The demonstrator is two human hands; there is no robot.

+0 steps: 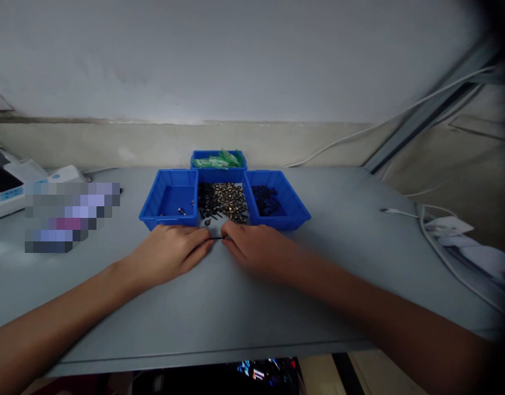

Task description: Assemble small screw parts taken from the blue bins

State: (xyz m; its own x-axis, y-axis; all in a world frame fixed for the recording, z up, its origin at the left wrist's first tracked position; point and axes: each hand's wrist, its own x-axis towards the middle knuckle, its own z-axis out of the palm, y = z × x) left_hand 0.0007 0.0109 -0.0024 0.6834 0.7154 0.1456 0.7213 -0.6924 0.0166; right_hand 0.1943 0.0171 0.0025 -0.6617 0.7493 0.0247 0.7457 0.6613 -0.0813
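Note:
My left hand (176,249) pinches one end of a thin black rod (217,238) low over the table. My right hand (256,246) is closed at the rod's other end, its fingertips hiding whatever sits there. Just beyond my fingers lies a pile of small brass-coloured metal parts (230,200), with black pin-like pieces (209,200) on its left side. One loose small part (207,223) rests near my left fingertips. The left blue bin (170,221) holds a few small metal pieces (181,210); in the right blue bin (287,221) are small black parts (264,200).
Behind the pile stands another blue bin (222,174) with green plastic bags (219,159). A white power strip (67,175) and a pixelated object (73,216) are at the left. White cables (437,247) lie at the right. A dark screen (219,378) shows below the table's front edge.

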